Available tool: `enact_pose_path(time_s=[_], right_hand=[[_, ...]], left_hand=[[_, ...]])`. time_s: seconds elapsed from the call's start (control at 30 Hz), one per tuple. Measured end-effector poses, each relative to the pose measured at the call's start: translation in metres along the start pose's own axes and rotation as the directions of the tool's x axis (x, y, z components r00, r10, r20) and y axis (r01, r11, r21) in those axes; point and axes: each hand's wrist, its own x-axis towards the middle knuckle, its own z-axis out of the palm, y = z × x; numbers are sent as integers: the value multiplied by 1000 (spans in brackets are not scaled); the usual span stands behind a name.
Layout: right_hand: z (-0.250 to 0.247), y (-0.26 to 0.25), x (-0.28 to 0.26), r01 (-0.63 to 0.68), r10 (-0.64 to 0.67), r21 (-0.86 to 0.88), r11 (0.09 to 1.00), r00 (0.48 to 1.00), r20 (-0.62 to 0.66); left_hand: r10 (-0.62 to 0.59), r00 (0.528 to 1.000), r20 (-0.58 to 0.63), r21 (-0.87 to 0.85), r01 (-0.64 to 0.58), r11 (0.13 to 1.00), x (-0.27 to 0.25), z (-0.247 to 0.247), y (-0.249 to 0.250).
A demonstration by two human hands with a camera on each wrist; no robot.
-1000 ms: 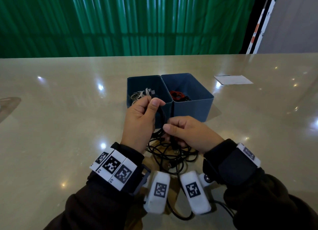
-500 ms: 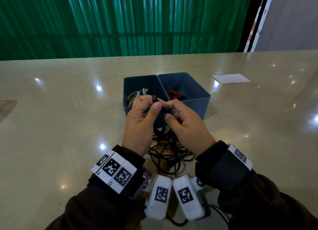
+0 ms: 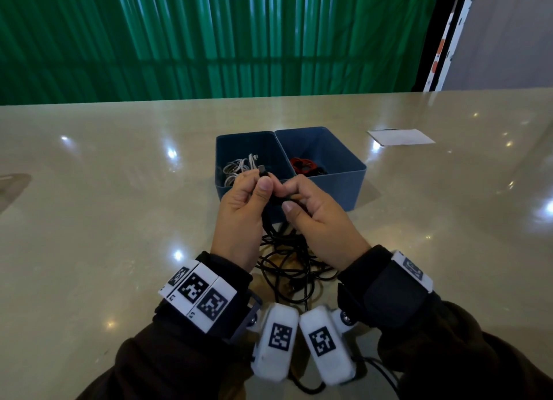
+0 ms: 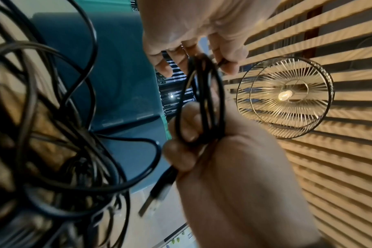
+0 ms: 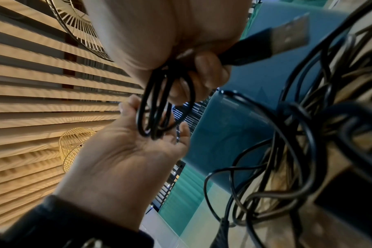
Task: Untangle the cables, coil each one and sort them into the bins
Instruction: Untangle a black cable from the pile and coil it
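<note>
Item: black cable point(image 4: 202, 100), small coil. I have it in my left hand point(image 3: 242, 217), fingers point(image 4: 181, 134) curled round the loops, a USB plug point(image 5: 272, 45) sticking out below. My right hand point(image 3: 320, 223) pinches the coil's other side. Held over the tangle of black cables point(image 3: 287, 268) on the worktop point(image 3: 89, 220). Behind: left bin point(image 3: 239, 136) with white cables point(image 3: 236, 169); right bin point(image 3: 353, 175) with red cable point(image 3: 302, 163).
</note>
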Motion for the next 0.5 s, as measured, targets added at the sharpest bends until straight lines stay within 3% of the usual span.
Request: enact_pose_path(time_s=[0.13,0.27,0.37,0.5], right_hand=[[-4,2,0,-38,55,-149,988,992,114],[-2,2,-2,-22,42,-204,979,995,94],[-6,7,-1,-39,50,-228,973,998,45],[-15,10,0,-43,38,-119,992,998,-48]], left_hand=[[-9,994,-107,-97,-1,995,4,-5,7],[12,992,-124,-159,-32,987,9,-13,9],[-65,994,-84,-165,50,985,8,-10,7],[-234,968,-92,-76,228,971,8,-10,3]])
